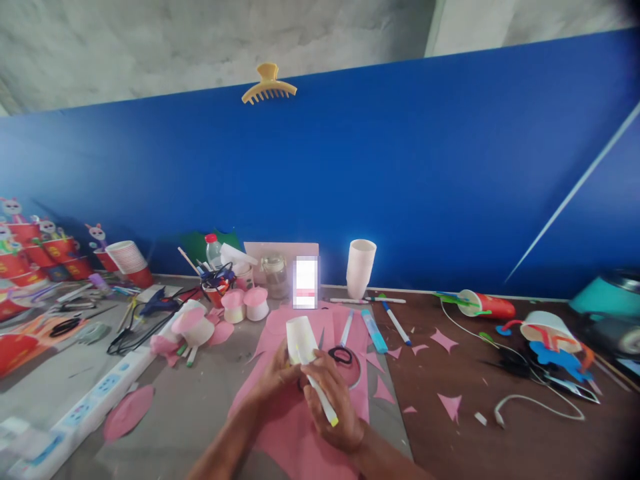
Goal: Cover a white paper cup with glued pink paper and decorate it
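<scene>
My left hand (279, 372) holds a white paper cup (300, 339), tilted, with its wide end away from me. In my right hand (333, 393) is a white marker pen (322, 399) with a yellow end pointing back toward me; its other end meets the cup's side. Faint yellow marks show on the cup. Beneath both hands lies pink paper (285, 443). Scissors (342, 355) with black handles rest on that paper, just past my right hand.
Pink-topped cups (257, 303) stand behind to the left, near a white power strip (95, 393). A stack of white cups (360, 267) is at the back. Markers (397, 323), pink scraps (444, 340) and a fallen red cup (487, 307) lie rightward. A blue partition (425, 167) closes the back.
</scene>
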### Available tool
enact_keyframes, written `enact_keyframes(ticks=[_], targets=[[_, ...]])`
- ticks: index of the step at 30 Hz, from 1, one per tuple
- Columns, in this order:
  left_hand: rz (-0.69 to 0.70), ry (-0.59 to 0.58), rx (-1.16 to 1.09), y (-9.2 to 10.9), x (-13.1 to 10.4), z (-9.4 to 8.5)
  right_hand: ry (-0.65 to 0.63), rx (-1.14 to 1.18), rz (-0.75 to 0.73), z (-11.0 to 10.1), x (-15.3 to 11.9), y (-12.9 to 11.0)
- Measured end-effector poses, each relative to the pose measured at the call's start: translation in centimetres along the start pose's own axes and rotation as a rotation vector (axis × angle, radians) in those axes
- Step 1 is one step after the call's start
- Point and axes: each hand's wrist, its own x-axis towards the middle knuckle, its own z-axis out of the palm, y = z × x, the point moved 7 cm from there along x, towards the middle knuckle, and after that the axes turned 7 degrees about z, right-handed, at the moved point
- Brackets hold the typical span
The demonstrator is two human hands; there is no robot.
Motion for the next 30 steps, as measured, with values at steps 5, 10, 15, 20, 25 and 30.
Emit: enact_keyframes(ticks=[5, 10, 15, 20, 25, 30], targets=[[-0.022, 0.003, 0.087, 0.1, 0.0, -0.2, 0.007, 0.008, 0.008, 0.0, -0.1, 0.1], [-0.009, 0.050, 0.127, 0.4, -0.1, 0.0, 0.012, -0.003, 0.005, 0.1, -0.1, 0.2], [0.042, 0.104, 0.232, 0.6, 0.1, -0.5, 0.009, -0.011, 0.006, 0.2, -0.2, 0.3], [0.046, 0.098, 0.245, 0.6, 0.2, -0.3, 0.005, -0.020, 0.012, 0.2, -0.1, 0.3], [0.050, 0.099, 0.285, 0.8, 0.1, -0.3, 0.007, 0.007, 0.023, 0.0, 0.2, 0.3], [0.047, 0.076, 0.344, 1.0, 0.2, -0.4, 0.060, -0.021, 0.012, -0.1, 0.3, 0.2]])
